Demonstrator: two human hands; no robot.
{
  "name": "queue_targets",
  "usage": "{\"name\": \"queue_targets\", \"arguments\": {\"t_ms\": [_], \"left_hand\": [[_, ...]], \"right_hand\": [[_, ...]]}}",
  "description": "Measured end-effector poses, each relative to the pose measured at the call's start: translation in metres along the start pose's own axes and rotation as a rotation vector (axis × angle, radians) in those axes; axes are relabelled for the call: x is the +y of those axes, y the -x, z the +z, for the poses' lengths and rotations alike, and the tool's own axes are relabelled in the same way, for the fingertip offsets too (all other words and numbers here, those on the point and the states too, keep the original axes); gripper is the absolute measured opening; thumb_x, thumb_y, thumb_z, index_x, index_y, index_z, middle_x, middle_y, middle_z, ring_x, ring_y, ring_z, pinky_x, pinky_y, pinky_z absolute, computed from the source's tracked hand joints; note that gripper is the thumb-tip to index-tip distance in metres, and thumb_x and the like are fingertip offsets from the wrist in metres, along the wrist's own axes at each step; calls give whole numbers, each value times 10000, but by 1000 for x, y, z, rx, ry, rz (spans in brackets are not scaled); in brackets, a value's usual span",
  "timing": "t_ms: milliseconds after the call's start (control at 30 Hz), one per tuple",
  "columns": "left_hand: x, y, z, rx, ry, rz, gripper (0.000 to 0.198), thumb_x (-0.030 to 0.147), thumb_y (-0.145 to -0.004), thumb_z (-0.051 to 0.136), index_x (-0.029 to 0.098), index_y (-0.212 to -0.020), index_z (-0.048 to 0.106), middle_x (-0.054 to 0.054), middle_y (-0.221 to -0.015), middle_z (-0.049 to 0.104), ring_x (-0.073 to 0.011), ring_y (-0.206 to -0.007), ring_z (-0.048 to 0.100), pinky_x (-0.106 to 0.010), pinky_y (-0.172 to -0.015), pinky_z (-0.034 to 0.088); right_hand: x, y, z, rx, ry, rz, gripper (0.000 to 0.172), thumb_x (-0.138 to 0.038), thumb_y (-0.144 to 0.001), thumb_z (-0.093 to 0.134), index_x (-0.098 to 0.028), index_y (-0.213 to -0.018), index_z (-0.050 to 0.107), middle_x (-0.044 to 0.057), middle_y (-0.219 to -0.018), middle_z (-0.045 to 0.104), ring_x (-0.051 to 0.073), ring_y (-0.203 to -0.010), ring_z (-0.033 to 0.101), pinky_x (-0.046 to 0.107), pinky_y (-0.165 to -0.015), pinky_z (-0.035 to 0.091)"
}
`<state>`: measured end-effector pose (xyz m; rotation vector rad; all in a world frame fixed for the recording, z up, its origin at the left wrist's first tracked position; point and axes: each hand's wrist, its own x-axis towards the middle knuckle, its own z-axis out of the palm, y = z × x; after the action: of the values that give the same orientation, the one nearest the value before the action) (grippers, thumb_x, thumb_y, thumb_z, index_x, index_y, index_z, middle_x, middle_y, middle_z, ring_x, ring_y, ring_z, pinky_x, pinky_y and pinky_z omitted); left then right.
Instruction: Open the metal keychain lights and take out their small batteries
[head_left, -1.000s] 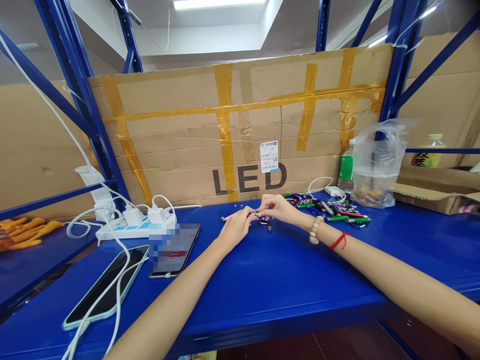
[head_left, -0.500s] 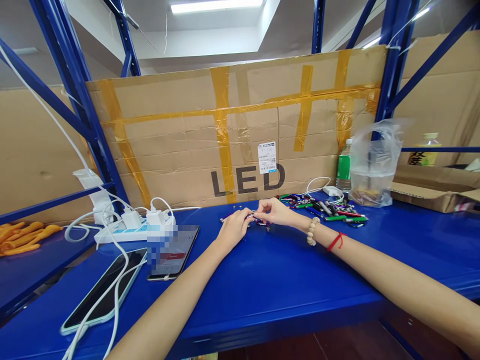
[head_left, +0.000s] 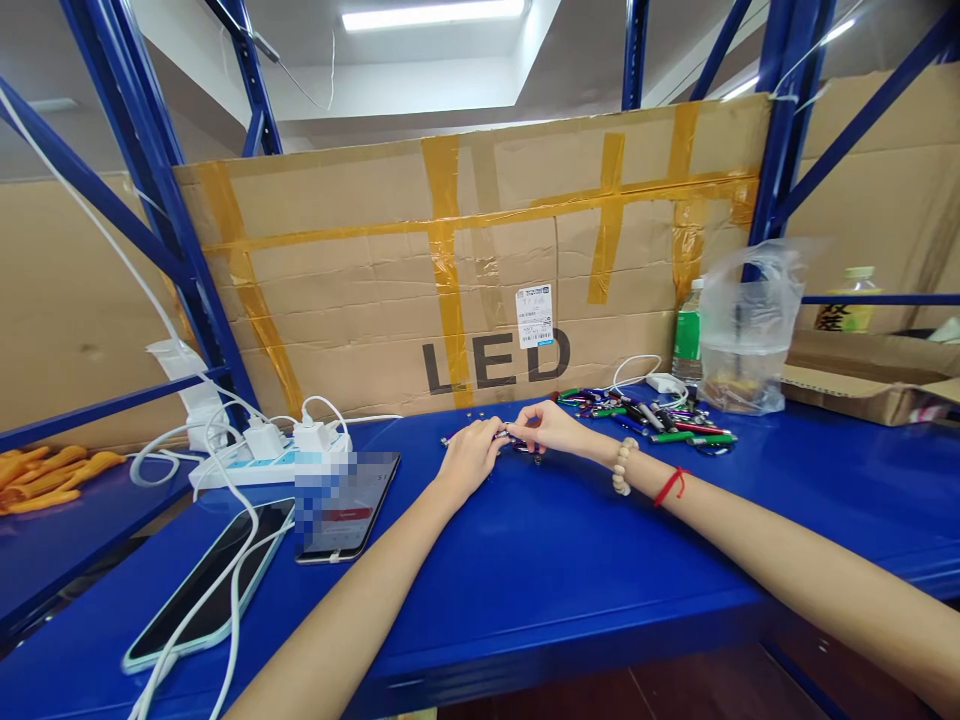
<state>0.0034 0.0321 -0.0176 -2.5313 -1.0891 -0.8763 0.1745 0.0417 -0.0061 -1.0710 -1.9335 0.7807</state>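
My left hand (head_left: 466, 458) and my right hand (head_left: 546, 424) meet low over the blue shelf top (head_left: 570, 560), near its back. Together they pinch a small purple pen-shaped light (head_left: 501, 436) with a silver end; both hands have their fingers curled round it. A few tiny loose parts (head_left: 537, 457) lie on the shelf just under my right hand. My right wrist carries a bead bracelet and a red string. A pile of similar coloured pen lights (head_left: 660, 415) lies to the right of my right hand.
A taped cardboard sheet marked LED (head_left: 480, 270) stands behind. Left: a white power strip (head_left: 259, 462) with chargers, two phones (head_left: 343, 505) (head_left: 214, 585) on cables. Right: a clear plastic bag (head_left: 750, 330), a green bottle (head_left: 686, 340), a cardboard box (head_left: 870, 385). Orange gloves (head_left: 45, 470) lie far left.
Both hands have sunk slightly toward the shelf while still working the small light between them; the view has shifted a little. Nothing else moved.
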Motion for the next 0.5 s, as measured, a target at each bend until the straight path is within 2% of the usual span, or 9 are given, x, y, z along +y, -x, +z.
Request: {"name": "queue_targets", "arguments": {"t_ms": [100, 300, 400, 500], "left_hand": [[1, 0, -1, -15, -2, -15, 147, 282, -862, 373, 193, -858, 490, -18, -832, 600, -145, -774, 553, -244, -682, 420], [1, -1, 0, -14, -7, -36, 209, 258, -869, 355, 222, -1041, 469, -20, -935, 611, -152, -904, 551, -258, -759, 430], [1, -1, 2, -24, -40, -51, 211, 246, -874, 335, 210, -1020, 482, -29, -963, 610, -157, -926, 548, -264, -779, 430], [1, -3, 3, -51, -91, -68, 208, 248, -878, 318, 197, -991, 485, -37, -965, 611, -162, -908, 556, -273, -777, 431]], "right_hand": [[0, 0, 0, 6, -11, -5, 413, -536, -622, 605, -127, -607, 555, -2, -490, 547, 69, -412, 481, 180, -379, 407], [3, -1, 3, 46, -16, -6, 413, -543, -656, 573, -130, -651, 566, -11, -463, 533, 62, -373, 449, 183, -373, 378], [3, -1, 4, 57, 22, -22, 413, -547, -675, 553, -134, -681, 565, -12, -467, 528, 70, -379, 455, 187, -378, 368], [3, 1, 4, 88, 173, -84, 406, -545, -717, 508, -144, -701, 571, -12, -480, 533, 80, -401, 474, 193, -411, 364]]}}
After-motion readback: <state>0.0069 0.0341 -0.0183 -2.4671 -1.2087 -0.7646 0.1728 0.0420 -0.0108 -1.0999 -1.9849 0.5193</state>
